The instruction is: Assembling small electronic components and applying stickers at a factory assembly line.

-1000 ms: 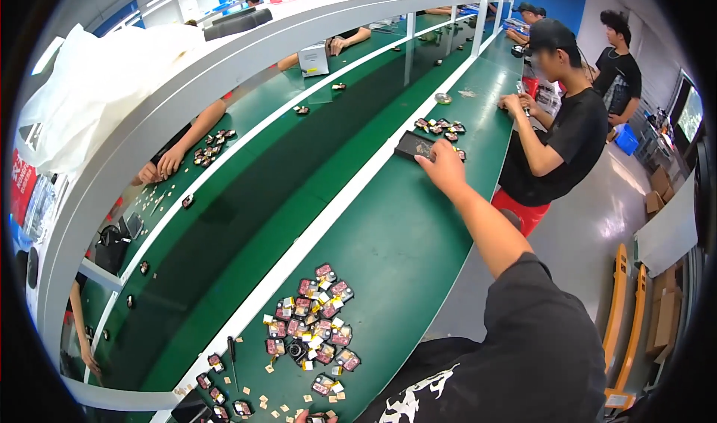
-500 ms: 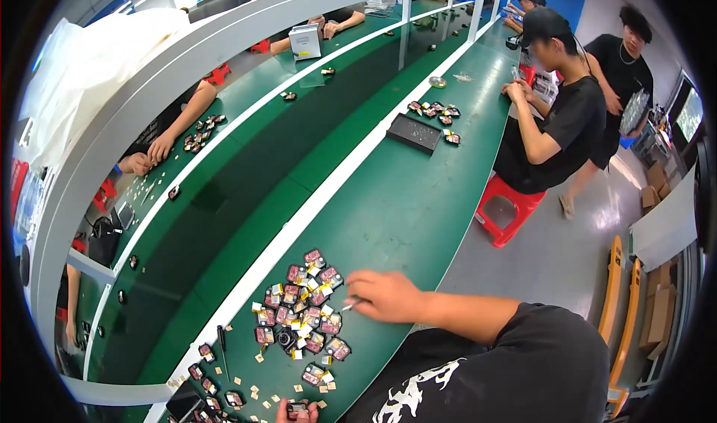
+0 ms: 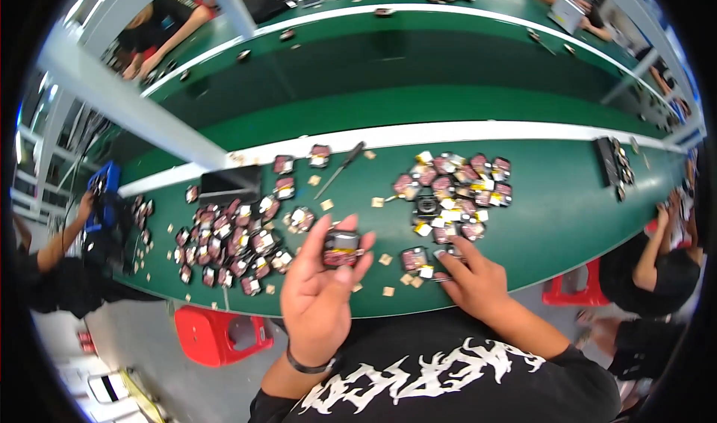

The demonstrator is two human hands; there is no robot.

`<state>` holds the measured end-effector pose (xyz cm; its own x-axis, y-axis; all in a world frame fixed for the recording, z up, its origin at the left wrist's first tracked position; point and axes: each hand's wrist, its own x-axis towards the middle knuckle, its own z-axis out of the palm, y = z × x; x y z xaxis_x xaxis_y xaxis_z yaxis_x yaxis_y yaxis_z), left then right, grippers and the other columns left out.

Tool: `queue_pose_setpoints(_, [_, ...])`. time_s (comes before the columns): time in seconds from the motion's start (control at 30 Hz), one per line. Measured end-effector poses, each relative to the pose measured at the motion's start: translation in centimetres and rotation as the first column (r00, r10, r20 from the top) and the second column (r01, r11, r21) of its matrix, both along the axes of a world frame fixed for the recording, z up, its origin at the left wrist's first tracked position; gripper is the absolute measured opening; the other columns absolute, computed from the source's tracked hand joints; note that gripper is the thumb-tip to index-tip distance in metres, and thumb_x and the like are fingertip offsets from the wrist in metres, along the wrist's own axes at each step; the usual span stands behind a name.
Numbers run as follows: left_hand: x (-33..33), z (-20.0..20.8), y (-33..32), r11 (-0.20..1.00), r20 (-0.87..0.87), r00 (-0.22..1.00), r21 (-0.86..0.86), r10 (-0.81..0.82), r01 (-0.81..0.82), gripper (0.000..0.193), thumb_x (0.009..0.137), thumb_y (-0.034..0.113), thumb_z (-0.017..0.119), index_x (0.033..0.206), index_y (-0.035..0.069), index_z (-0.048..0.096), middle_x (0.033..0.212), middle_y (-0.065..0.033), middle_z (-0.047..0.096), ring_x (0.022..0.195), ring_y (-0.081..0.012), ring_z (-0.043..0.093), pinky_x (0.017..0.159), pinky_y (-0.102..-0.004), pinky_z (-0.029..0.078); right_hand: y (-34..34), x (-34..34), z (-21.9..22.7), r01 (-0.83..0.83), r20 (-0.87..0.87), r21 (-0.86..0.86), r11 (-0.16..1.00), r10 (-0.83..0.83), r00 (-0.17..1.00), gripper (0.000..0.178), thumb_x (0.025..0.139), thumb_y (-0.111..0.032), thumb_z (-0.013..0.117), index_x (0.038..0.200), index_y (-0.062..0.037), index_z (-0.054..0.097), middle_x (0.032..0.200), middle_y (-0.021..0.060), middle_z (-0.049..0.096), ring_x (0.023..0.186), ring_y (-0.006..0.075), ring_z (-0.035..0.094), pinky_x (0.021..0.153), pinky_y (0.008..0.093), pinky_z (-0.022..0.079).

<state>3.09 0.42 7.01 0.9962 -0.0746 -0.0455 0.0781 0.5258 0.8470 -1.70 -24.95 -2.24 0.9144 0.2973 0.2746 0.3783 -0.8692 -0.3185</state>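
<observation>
My left hand (image 3: 320, 292) is raised over the near edge of the green bench (image 3: 553, 221) and grips a small dark part with a red label (image 3: 342, 249) between thumb and fingertips. My right hand (image 3: 470, 277) rests on the bench with its fingers spread, fingertips touching small parts (image 3: 415, 259) at the near edge of a pile of similar red-and-black parts (image 3: 455, 191). A second, larger pile of the same parts (image 3: 231, 240) lies to the left of my left hand.
A black screwdriver (image 3: 340, 170) lies between the piles. A black tray (image 3: 230, 185) sits at the left, another (image 3: 606, 162) at the far right. Small tan squares (image 3: 385, 259) are scattered about. Other people sit left (image 3: 60, 244) and right (image 3: 657, 266). A red stool (image 3: 216, 333) stands below.
The view has swung from along the bench down onto the piles. My right hand has come back from the far tray to the near pile. My left hand now holds up a part.
</observation>
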Motion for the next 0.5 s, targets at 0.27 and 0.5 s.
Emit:
queue_pose_setpoints(0.27, [-1.3,0.5,2.1,0.994,0.083,0.996,0.107,0.013,-0.022,0.061,0.099,-0.010,0.047,0.156,-0.004,0.028,0.153,-0.0245,0.044,0.137,-0.0364,0.052,0.111,-0.0416,0.047,1.8,0.7,-1.0,-0.017,0.051,0.058,0.998,0.014,0.999,0.040,0.077,-0.012,0.084,0.113,-0.0124,0.068,0.126,0.0124,0.061,0.074,0.0239,0.071,0.061,0.0340,0.056])
queue_pose_setpoints(0.5, [-0.9,-0.7,3.1,0.947,0.244,0.969,0.320,-0.048,-0.034,0.059,0.100,-0.011,0.045,0.155,-0.009,0.026,0.155,-0.0249,0.042,0.135,-0.0290,0.052,0.110,-0.0391,0.047,1.9,0.2,-1.0,0.275,0.100,0.147,0.950,-0.291,0.952,0.052,0.075,-0.018,0.087,0.116,-0.0034,0.058,0.118,0.0146,0.057,0.080,0.0286,0.066,0.063,0.0378,0.056])
